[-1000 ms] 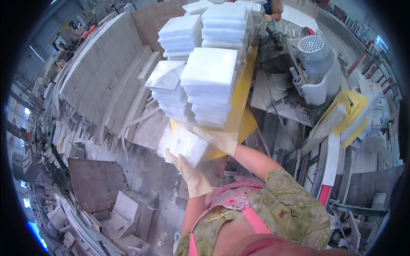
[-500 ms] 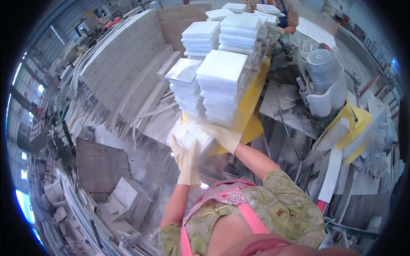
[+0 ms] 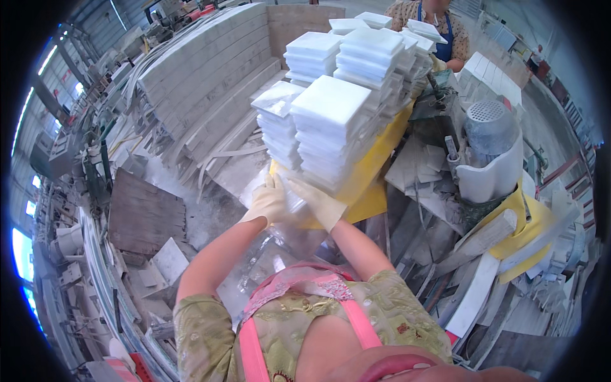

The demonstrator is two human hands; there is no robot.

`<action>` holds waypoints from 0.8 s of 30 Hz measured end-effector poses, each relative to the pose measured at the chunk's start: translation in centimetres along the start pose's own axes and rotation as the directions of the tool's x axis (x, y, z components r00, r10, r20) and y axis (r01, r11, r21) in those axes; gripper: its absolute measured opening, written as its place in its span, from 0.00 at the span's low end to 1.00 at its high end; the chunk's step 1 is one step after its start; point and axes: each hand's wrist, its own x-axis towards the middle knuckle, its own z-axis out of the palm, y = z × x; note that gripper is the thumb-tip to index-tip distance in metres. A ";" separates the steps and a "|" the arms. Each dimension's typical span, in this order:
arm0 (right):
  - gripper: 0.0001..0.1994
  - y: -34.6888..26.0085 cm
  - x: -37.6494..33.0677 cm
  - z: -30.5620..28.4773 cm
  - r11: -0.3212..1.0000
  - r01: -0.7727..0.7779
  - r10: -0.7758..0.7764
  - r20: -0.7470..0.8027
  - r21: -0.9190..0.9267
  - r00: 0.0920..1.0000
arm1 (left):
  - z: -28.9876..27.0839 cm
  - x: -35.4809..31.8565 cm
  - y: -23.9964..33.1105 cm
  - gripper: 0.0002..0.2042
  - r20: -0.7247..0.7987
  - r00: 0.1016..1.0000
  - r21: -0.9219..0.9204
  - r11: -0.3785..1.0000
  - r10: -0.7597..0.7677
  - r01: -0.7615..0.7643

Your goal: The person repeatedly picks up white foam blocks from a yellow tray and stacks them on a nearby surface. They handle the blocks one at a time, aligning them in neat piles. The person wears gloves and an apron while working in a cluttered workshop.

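My gloved L hand [image 3: 267,202] is at the L side of a small white tile pile [image 3: 295,203], my R hand [image 3: 319,202] at its R side; so the pile lies b/w them, prob. to keep edges even. Fingers look rather straight; whether they grip, I can't tell. Tall tile stack [image 3: 330,103] stands just beyond, w/ yellow sheet [image 3: 364,205] beside.

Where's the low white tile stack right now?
In the head view, the low stack is just left of centre, between the left hand and right hand, in front of the taller stacks.
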 end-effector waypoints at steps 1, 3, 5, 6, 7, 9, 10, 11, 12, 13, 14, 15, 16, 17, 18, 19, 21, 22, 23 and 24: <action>0.25 0.6 0.2 0.0 0.999 0.020 -0.020 -0.005 -0.040 1.000 | -0.1 0.1 0.1 0.70 0.036 0.999 0.016 1.000 -0.007 0.006; 0.25 1.5 0.2 0.1 0.994 0.057 -0.060 -0.021 -0.096 0.998 | -0.3 0.3 0.4 0.71 0.063 0.998 0.049 0.999 -0.015 0.012; 0.25 1.8 -0.2 0.3 0.997 0.067 -0.069 -0.040 -0.048 0.997 | -0.2 0.5 0.8 0.72 0.071 0.997 0.076 0.997 -0.028 0.023; 0.25 1.7 -0.4 0.4 0.987 0.060 -0.053 -0.053 0.147 0.997 | -0.1 0.5 0.9 0.72 0.047 0.999 0.059 0.998 -0.027 0.024; 0.25 1.5 -0.8 0.4 0.940 0.057 -0.037 -0.067 0.338 0.997 | 0.0 0.5 1.0 0.71 0.025 0.999 0.045 0.999 -0.026 0.024; 0.26 0.7 -1.2 0.4 0.924 0.016 -0.001 -0.040 0.381 0.999 | 0.3 0.4 1.0 0.70 0.002 0.999 0.038 0.999 -0.032 0.032; 0.26 0.3 -1.3 0.3 0.973 -0.021 0.021 -0.001 0.230 1.000 | 0.5 0.3 1.0 0.70 -0.004 0.999 0.042 0.998 -0.039 0.039; 0.26 -0.1 -1.4 0.2 0.997 0.021 -0.023 0.030 0.078 0.999 | 0.7 0.2 1.0 0.69 -0.024 0.998 0.051 0.997 -0.050 0.051; 0.26 -0.4 -1.4 0.2 0.999 -0.050 0.050 0.053 0.015 0.997 | 0.8 0.2 1.0 0.68 -0.034 0.998 0.034 0.998 -0.055 0.056; 0.26 -0.6 -1.3 0.1 0.999 -0.049 0.049 0.052 0.000 0.997 | 0.9 0.1 0.9 0.68 -0.059 0.996 0.027 0.998 -0.059 0.061; 0.26 -0.6 -1.2 0.0 0.999 -0.035 0.035 0.046 0.002 0.998 | 1.0 0.2 0.9 0.67 -0.084 0.995 0.022 0.998 -0.059 0.061; 0.26 -0.6 -1.0 0.0 1.000 -0.020 0.019 0.031 0.014 0.999 | 1.0 0.2 0.9 0.68 -0.079 0.995 0.017 0.998 -0.061 0.063; 0.26 -0.4 -1.0 0.0 0.999 -0.013 0.012 0.019 0.029 1.000 | 1.0 0.3 0.8 0.69 -0.072 0.995 0.011 0.998 -0.062 0.063; 0.26 -0.3 -0.9 0.0 0.999 -0.007 0.006 0.006 0.043 1.000 | 1.0 0.4 0.7 0.69 -0.068 0.995 0.005 0.998 -0.067 0.067; 0.26 -0.2 -0.9 0.1 0.998 -0.005 0.005 0.000 0.055 1.000 | 1.0 0.4 0.6 0.69 -0.067 0.996 -0.021 0.998 -0.053 0.052; 0.26 -0.1 -0.9 0.2 0.998 -0.009 0.009 -0.006 0.067 1.000 | 1.0 0.4 0.6 0.68 -0.071 0.997 -0.050 0.998 -0.043 0.039; 0.26 -0.3 -1.1 0.4 0.996 -0.013 0.014 -0.012 0.091 1.000 | 1.2 0.3 0.4 0.68 -0.094 0.995 -0.089 0.995 -0.045 0.036; 0.26 -0.6 -1.1 0.4 0.994 -0.015 0.017 -0.019 0.107 1.000 | 1.3 0.2 0.3 0.67 -0.113 0.992 -0.097 0.994 -0.054 0.043; 0.27 -1.1 -1.2 0.5 0.992 -0.018 0.021 -0.026 0.124 0.999 | 1.5 0.1 0.3 0.67 -0.130 0.990 -0.105 0.993 -0.062 0.048; 0.27 -1.7 -1.3 0.5 0.990 -0.023 0.028 -0.036 0.142 0.999 | 1.7 0.0 0.2 0.67 -0.162 0.985 -0.113 0.993 -0.055 0.037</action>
